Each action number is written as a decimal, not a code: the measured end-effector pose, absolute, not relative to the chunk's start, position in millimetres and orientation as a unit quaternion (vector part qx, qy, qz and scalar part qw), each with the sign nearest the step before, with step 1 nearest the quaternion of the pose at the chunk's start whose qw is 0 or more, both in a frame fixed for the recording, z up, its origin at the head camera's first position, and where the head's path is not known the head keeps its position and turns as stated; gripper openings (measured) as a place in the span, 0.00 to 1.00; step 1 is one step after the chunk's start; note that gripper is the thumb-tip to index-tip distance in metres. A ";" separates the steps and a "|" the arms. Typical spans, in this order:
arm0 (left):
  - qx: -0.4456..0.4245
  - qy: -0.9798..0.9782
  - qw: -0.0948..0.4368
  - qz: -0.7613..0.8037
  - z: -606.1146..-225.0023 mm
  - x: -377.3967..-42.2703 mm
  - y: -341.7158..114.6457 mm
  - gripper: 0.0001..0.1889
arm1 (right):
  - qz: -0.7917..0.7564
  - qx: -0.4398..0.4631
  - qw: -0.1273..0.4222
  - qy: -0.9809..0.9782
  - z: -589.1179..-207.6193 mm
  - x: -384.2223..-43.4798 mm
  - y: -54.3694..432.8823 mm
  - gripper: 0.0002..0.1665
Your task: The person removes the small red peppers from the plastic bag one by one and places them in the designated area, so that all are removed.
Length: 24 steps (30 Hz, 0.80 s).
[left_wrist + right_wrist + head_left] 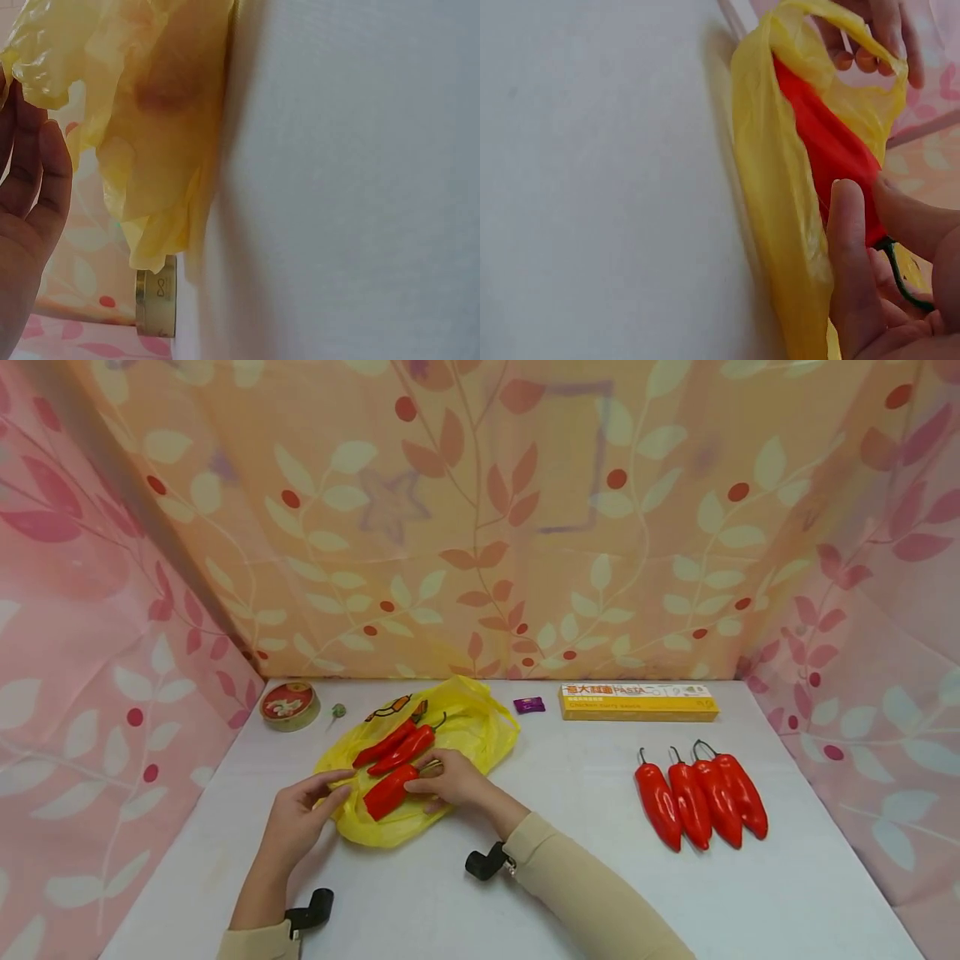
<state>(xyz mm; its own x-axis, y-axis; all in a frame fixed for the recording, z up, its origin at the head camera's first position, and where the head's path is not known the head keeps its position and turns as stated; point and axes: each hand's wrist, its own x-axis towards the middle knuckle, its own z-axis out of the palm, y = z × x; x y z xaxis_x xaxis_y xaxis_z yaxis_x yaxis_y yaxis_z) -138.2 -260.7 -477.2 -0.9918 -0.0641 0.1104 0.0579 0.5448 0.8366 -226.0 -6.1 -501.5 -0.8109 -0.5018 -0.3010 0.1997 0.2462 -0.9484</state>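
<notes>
A yellow plastic bag [472,739] lies spread on the table, with two red peppers on it, the upper one [384,743] beside the lower one [405,750]. My right hand [453,781] grips a third red pepper [390,792] near its stem end, thumb on one side and fingers on the other. Its dark green stem [900,277] shows in the right wrist view. My left hand [300,818] pinches the bag's left edge between thumb and fingers. From the left wrist, the bag [157,135] hangs in folds by the fingers.
Several red peppers [705,802] lie in a row at the right. Along the back stand a yellow pasta box [637,706], a small purple packet [529,704], a small green wrapped item [339,711] and a round tin [290,706]. Patterned cloth walls [480,527] enclose the table.
</notes>
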 end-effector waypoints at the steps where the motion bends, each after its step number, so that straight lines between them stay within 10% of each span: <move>1: 0.001 -0.877 0.064 -0.477 -477.2 -138.1 -261.0 0.16 | -0.617 -0.102 0.292 0.724 -500.6 -225.9 -7.1 0.22; 17: 0.005 -0.880 0.060 -0.472 -478.2 -137.4 -263.7 0.16 | -0.742 -0.079 0.108 0.658 -477.7 -223.8 7.6 0.46; 24: 0.000 -0.879 0.063 -0.472 -477.9 -137.7 -262.8 0.16 | -0.718 -0.116 0.062 0.683 -465.8 -221.2 36.9 0.26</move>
